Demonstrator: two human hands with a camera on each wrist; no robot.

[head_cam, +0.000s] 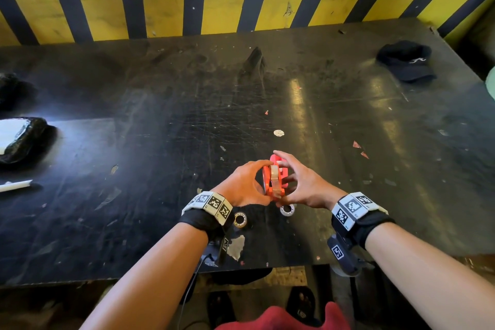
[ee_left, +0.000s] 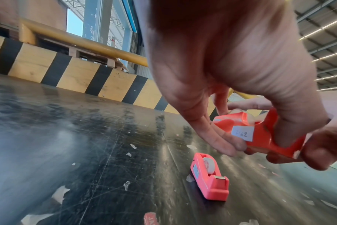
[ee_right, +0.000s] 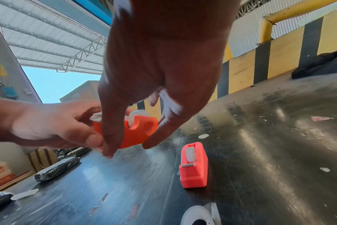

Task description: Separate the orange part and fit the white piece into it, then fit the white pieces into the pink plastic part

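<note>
From the head camera, both hands meet above the near middle of the black table point(head_cam: 160, 104). The left hand point(head_cam: 245, 185) curls thumb and fingers round an orange tape dispenser point(head_cam: 273, 182) held off the surface, a roll of tape point(head_cam: 274, 175) seated in it. The right hand point(head_cam: 302, 182) comes in from 3 o'clock, fingers loosely spread against the dispenser's far side. At 6 o'clock of the hands two loose tape rolls point(head_cam: 288, 209) lie on the table, and a black cap point(head_cam: 407, 61) sits far off at 1 o'clock.

From the left wrist, the left hand point(ee_left: 231, 68) pinches the orange tape dispenser point(ee_left: 260, 137) between thumb and fingers; a white label point(ee_left: 242, 133) shows on its side. A second pink dispenser point(ee_left: 209, 178) stands on the table at 6 o'clock, apart from both hands.

From the right wrist, the right hand point(ee_right: 160, 68) reaches down with straight thumb and fingers on either side of the orange tape dispenser point(ee_right: 138, 134); they seem to touch it, though blur makes this uncertain. The pink dispenser point(ee_right: 193, 166) stands at 5 o'clock.
</note>
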